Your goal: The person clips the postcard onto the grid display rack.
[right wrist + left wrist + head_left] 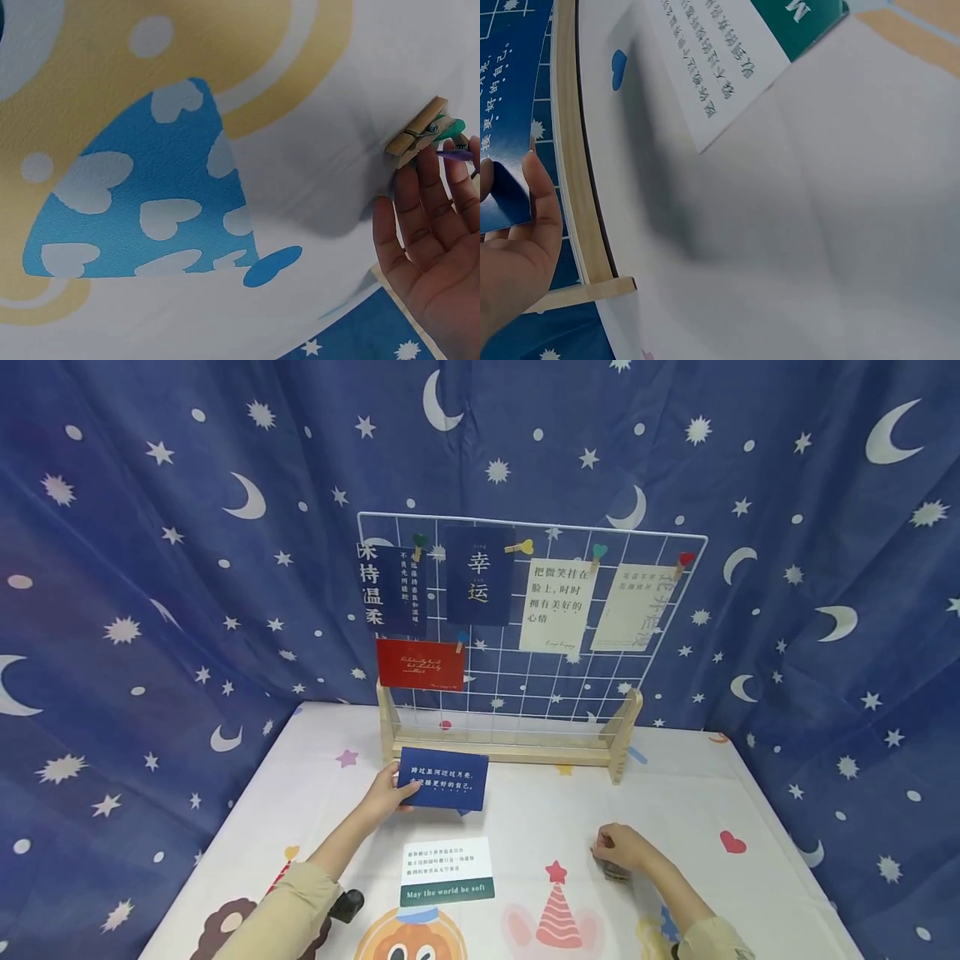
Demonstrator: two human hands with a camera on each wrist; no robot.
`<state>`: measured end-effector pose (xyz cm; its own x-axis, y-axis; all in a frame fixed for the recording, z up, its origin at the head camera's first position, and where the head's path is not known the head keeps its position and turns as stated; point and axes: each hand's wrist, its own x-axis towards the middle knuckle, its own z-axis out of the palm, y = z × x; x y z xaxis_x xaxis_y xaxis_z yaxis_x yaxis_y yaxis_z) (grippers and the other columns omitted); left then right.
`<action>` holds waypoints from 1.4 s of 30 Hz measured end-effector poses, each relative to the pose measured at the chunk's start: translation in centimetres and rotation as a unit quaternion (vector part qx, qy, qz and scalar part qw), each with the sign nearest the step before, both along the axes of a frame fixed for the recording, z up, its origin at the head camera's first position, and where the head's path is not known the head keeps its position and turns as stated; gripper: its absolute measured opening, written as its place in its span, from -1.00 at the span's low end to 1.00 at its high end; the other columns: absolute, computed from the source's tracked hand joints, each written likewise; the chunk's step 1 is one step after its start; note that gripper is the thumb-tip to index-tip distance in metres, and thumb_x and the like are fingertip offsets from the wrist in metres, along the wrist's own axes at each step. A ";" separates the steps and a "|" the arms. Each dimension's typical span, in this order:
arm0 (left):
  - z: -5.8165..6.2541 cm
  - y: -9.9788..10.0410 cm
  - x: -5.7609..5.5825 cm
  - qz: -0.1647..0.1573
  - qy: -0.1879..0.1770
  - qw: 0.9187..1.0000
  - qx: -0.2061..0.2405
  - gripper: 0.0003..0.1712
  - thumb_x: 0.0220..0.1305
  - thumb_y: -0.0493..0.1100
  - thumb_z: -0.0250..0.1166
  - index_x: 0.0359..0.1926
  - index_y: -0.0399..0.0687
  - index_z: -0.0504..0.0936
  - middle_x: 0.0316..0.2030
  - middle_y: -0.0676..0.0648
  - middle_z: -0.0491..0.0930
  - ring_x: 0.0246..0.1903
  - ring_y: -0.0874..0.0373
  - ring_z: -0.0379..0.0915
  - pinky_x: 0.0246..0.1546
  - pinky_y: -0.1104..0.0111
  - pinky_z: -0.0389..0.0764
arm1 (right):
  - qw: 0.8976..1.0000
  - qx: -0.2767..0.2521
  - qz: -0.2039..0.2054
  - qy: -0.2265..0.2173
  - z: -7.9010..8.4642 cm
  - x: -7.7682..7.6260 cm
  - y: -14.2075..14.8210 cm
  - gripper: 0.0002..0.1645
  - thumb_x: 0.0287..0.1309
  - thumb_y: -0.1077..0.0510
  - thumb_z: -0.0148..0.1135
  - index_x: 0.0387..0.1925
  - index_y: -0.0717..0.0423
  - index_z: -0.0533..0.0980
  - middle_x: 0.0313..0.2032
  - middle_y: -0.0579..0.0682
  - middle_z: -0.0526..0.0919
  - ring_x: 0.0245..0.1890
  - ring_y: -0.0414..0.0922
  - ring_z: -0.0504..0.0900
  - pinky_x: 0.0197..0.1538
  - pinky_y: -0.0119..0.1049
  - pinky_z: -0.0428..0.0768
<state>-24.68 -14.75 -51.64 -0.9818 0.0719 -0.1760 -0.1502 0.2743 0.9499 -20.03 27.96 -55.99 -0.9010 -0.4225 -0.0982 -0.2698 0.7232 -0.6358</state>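
My left hand point(390, 792) pinches a dark blue card point(448, 774) with white Chinese text by its left end, above the table near the rack's base. In the left wrist view the thumb lies on the face of this card point(510, 180). My right hand point(626, 847) is low over the table at the right, its fingertips at a small group of wooden clothespins point(416, 133), one with a green top. Between its fingers a purple-topped clothespin point(454, 155) shows, partly hidden. A white card with a green band point(447, 864) lies on the table between the hands.
Behind stands a white wire grid rack point(495, 693) on a wooden base point(510, 753). Several cards hang there by heart-topped clothespins, including a red card point(420, 665) and a dark blue one point(480, 602). A star-and-moon curtain point(187, 568) encloses the table point(540, 810).
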 end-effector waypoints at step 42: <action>2.8 5.6 -2.4 -0.013 -0.014 1.000 0.020 -0.48 0.29 -0.32 0.16 0.25 -0.24 0.31 0.03 -0.36 0.55 -0.04 -0.18 0.58 -0.31 0.29 0.70 | 0.989 -0.038 -0.131 0.050 1.4 -0.7 -1.4 -0.95 0.04 0.33 0.29 -0.39 0.20 0.57 -0.64 0.00 0.50 -0.66 -0.25 0.40 -0.59 -0.46 0.40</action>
